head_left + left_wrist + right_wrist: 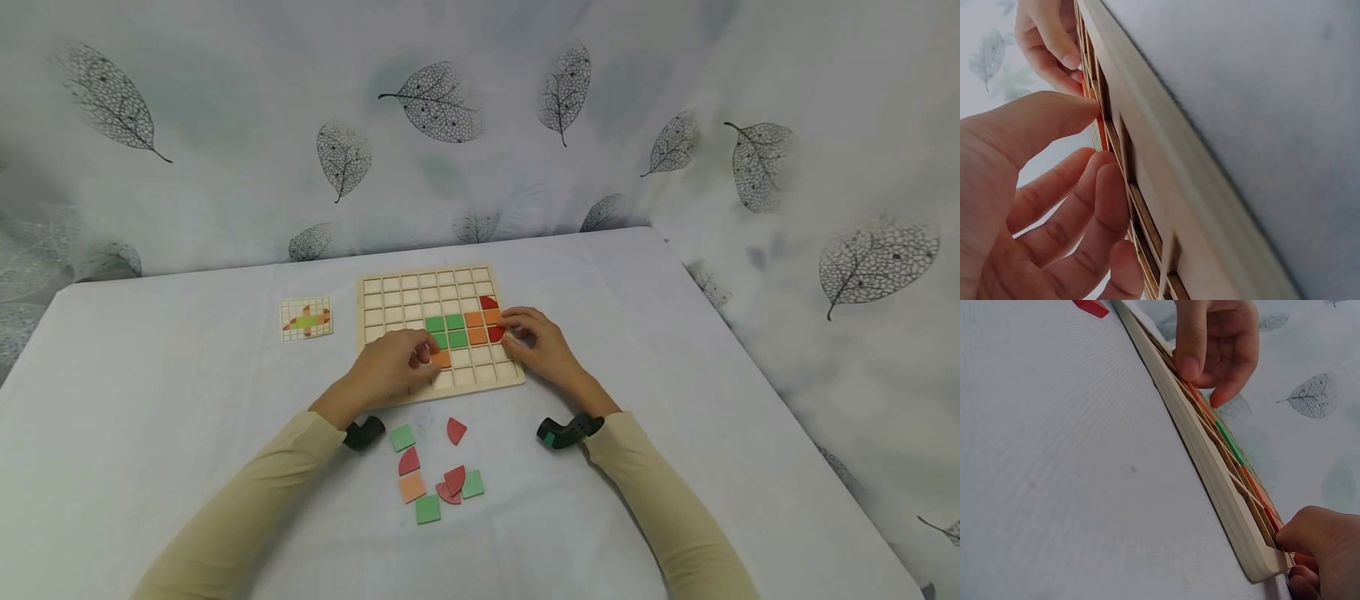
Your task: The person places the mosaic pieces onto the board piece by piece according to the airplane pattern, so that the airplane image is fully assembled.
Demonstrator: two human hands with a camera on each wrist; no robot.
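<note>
A wooden grid board holds green square tiles, orange square tiles and red quarter-circle tiles. My left hand is over its front part, thumb and index finger pinching an orange square tile in a cell below the green ones. In the left wrist view, the other fingers of my left hand bend loosely beside the grid. At the board's right edge, my right hand holds a red quarter-circle tile between thumb and index finger. The right wrist view shows its thumb right at that tile.
Loose tiles lie in front of the board: a green square, a red quarter-circle, an orange square and several more, some overlapping. A pattern card lies left of the board. A leaf-printed cloth hangs behind the table.
</note>
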